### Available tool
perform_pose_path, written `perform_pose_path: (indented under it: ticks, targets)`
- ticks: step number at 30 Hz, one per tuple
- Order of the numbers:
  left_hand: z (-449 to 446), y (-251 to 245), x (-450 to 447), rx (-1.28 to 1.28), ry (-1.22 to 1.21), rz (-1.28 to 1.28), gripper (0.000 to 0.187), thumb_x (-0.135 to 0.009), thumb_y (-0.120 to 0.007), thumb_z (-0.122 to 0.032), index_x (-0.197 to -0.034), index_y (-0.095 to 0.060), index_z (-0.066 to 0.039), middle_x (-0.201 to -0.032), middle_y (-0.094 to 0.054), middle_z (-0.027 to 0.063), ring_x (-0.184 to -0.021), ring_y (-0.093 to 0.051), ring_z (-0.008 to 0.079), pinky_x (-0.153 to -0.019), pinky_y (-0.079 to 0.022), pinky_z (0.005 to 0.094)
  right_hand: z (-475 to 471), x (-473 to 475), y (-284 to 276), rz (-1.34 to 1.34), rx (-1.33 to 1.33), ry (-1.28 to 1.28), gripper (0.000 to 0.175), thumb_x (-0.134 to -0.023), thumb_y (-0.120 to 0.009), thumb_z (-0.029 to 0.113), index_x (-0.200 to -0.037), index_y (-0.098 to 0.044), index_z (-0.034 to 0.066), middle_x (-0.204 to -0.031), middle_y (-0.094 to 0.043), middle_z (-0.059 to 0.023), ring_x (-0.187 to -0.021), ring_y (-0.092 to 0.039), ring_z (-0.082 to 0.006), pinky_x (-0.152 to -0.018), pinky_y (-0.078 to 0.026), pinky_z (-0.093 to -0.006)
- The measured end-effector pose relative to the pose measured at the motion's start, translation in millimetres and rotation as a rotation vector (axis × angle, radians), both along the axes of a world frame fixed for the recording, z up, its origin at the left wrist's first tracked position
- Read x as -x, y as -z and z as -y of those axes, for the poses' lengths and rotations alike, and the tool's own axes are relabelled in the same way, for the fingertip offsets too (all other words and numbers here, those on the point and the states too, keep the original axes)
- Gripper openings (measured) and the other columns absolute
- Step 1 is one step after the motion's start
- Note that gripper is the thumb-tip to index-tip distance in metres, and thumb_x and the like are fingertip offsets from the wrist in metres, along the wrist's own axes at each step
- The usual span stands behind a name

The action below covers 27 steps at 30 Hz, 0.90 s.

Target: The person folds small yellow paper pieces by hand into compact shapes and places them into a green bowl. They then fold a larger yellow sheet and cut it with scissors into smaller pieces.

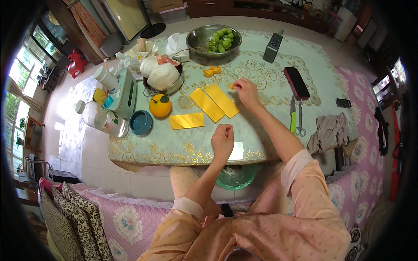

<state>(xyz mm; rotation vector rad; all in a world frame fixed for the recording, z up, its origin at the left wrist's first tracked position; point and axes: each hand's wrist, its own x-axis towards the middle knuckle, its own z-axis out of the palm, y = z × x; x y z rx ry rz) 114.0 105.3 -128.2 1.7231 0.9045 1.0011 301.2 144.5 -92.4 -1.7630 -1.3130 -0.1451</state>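
Observation:
Between the fingertips of my right hand [247,93] is a small yellow folded piece [231,86], mostly covered by the fingers. My left hand [223,142] hovers near the table's front edge, fingers curled together, with nothing visible in them. Two shiny gold paper strips [207,104] lie side by side, slanting, between the hands and to their left. Another gold paper strip [186,121] with a diagonal crease rests closer to the left edge. Beyond them sit small folded gold paper pieces [212,71] in a cluster.
A steel bowl [192,44] of green grapes [223,39] stands at the back. Leftward are an orange [160,105], blue bowl [140,122], plastic bottle [101,119] and metal pot [176,85]. To the right lie a phone [296,83], green-handled knife [293,114], scissors [300,120] and cloth [329,130].

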Motion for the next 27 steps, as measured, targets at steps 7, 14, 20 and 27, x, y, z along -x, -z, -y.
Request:
perform_pose_path:
  ticks: [7, 14, 20, 27]
  targets:
    - [-1.0, -3.0, -0.9, 0.001, 0.037, -0.009, 0.006, -0.077, -0.060, -0.002, -0.082, -0.059, 0.000, -0.064, -0.055, 0.0058, -0.054, -0.046, 0.0084, -0.052, -0.040, 0.0227, -65.8, -35.7, 13.1, 0.099, 0.142, -0.033, 0.008, -0.069, -0.053, 0.000, -0.074, -0.059, 0.0028, -0.079, -0.058, -0.0104, -0.074, -0.056, -0.0291, -0.065, -0.044, -0.0384]
    - [-0.3, -11.0, 1.2, 0.058, 0.100, -0.060, 0.007, -0.077, -0.059, -0.002, -0.083, -0.058, -0.003, -0.080, -0.057, 0.0094, -0.056, -0.052, 0.0200, -0.053, -0.044, 0.0294, -91.3, -36.3, 28.3, 0.129, 0.195, -0.074, 0.009, -0.070, -0.055, 0.001, -0.077, -0.060, 0.0017, -0.079, -0.059, -0.0110, -0.073, -0.056, -0.0297, -0.064, -0.045, -0.0360]
    - [-2.4, -9.5, 0.8, -0.033, 0.105, -0.068, 0.009, -0.076, -0.058, -0.001, -0.084, -0.057, -0.002, -0.081, -0.056, 0.0100, -0.057, -0.053, 0.0214, -0.054, -0.044, 0.0301, -71.8, -16.9, 24.0, -0.014, -0.023, -0.024, 0.018, -0.072, -0.057, 0.007, -0.089, -0.061, 0.0031, -0.084, -0.060, -0.0121, -0.079, -0.057, -0.0298, -0.069, -0.046, -0.0360]
    - [-5.0, -7.9, -3.0, -0.401, 0.014, -0.093, 0.038, -0.072, -0.058, 0.003, -0.108, -0.052, -0.001, -0.118, -0.049, 0.0182, -0.108, -0.047, 0.0326, -0.088, -0.040, 0.0375, 17.9, 43.3, 33.2, 0.059, 0.109, -0.020, 0.021, -0.073, -0.059, 0.011, -0.092, -0.060, 0.0029, -0.100, -0.057, -0.0109, -0.096, -0.051, -0.0280, -0.080, -0.043, -0.0366]
